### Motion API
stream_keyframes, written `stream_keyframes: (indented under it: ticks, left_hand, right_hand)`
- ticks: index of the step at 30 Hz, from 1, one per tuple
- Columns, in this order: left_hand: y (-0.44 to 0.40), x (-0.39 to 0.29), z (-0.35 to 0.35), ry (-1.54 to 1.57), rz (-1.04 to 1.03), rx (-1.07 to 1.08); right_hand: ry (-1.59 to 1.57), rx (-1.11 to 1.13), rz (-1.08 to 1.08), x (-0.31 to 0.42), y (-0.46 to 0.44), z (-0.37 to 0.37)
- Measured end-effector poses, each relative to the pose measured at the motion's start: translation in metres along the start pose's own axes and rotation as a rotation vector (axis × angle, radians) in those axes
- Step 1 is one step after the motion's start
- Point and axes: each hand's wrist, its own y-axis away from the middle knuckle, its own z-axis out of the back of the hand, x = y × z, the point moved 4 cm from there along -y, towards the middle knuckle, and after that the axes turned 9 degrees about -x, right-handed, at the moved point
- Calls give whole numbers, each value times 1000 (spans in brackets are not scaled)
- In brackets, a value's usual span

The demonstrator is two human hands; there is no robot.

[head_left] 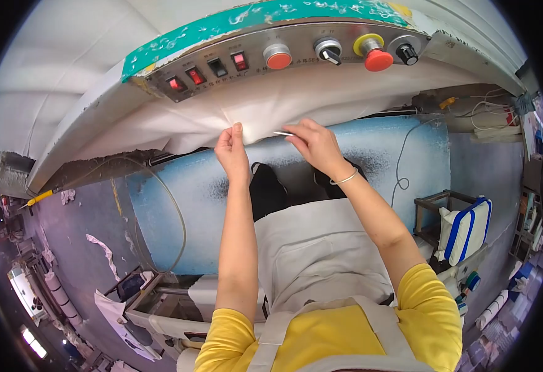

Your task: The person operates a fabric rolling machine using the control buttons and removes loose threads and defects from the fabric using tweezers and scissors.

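Observation:
A wide sheet of white fabric (pixel 184 124) hangs below the machine's control panel. My left hand (pixel 232 149) pinches its lower edge between thumb and fingers, drawing creases into the cloth. Just to the right, my right hand (pixel 318 146) is closed around a small, slim metal tool (pixel 283 132). Its tip points left toward the pinched cloth, apart from the left hand. Most of the tool is hidden in the fingers, so its exact kind does not show.
Above the fabric, the control panel (pixel 246 68) carries lit red switches, knobs and a red emergency stop button (pixel 378 60). A blue mat (pixel 178 211) lies underfoot. A stool (pixel 429 211) with a white-and-blue cushion stands right; a loose cable (pixel 401 161) crosses the mat.

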Motion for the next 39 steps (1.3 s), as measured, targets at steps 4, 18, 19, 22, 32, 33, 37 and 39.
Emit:
stream_keyframes:
  ticks: [4, 18, 19, 22, 32, 33, 37, 39]
  left_hand:
    - [5, 10, 2, -2, -71, 10]
    - [-7, 48, 3, -314, -191, 112]
    - [-6, 53, 4, -264, -223, 135]
    - [0, 53, 2, -427, -228, 120]
    - [-16, 63, -3, -591, -219, 69]
    - [-17, 63, -4, -601, -220, 76]
    - [-20, 63, -3, -628, -215, 96]
    - [-19, 61, -4, -638, -208, 112]
  right_hand:
    - [-50, -64, -15, 0, -2, -1]
    - [52, -7, -62, -18, 30, -13]
    - [66, 1, -59, -20, 31, -16]
    - [80, 17, -60, -24, 35, -25]
    - [140, -21, 87, -32, 19, -61]
    - [139, -19, 85, -32, 19, -63]
    - [152, -22, 135, -31, 19, -73]
    - [157, -31, 160, -31, 19, -78]
